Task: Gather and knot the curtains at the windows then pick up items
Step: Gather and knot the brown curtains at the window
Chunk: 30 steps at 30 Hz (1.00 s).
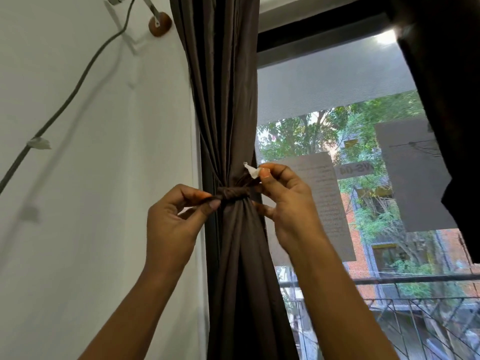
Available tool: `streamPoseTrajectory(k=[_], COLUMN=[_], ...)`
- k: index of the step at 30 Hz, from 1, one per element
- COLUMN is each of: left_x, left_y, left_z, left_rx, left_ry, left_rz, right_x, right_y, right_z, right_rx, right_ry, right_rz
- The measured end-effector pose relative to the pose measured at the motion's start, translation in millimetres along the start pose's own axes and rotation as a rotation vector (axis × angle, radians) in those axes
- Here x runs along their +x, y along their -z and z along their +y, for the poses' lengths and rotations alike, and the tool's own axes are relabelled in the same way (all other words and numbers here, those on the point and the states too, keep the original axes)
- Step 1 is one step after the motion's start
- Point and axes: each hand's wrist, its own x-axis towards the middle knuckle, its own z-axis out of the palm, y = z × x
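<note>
The brown curtain is hung straight down between the white wall and the window. Its long side runs from top to bottom. At the middle it is squeezed thin by a brown tie band, which is wrapped around it and lies from left to right. The band's left end is pinched between thumb and finger by the left hand. A small white tag, just above the band's right end, is pinched by the right hand. The wall is just beside the curtain's left edge. Open room is seen on the right, before the window. A second dark curtain is hung well apart.
</note>
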Motion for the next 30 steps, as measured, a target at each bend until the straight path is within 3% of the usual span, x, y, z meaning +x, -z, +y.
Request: streamPoseTrajectory(k=[2,4,7,12,16,20,22,28,30], left_x=[4,7,11,-3,-7,-9,-6,5,11], left_y=[0,1,4,3,4,-17,-49,-169,-198], left_z=[3,6,4,-8,-4,50,81,148,160], left_rx=[0.049,0.091,0.124,-0.030,0.118,0.065,0.004,-0.033,-0.039], left_ry=[-0.022,-0.057,-0.074,0.096,0.160,-0.128,-0.241,-0.258,-0.191], left_rz=[-0.063,-0.093,-0.054,0.036,-0.028,0.148,0.128,-0.111,-0.146], right_x=[2,4,9,9,4,-12,-22,-32,-25], right_y=[9,12,5,3,17,42,53,128,162], right_z=[-8,-12,-9,13,6,-63,-106,-234,-272], right_rx=[-0.061,-0.248,-0.441,-0.359,-0.755,-0.995,-1.079,-1.394,-1.470], right_ry=[-0.058,0.002,0.191,0.128,0.149,0.461,0.657,0.881,0.843], right_rz=[-0.146,-0.192,-0.093,0.078,0.001,0.107,0.183,0.408,0.458])
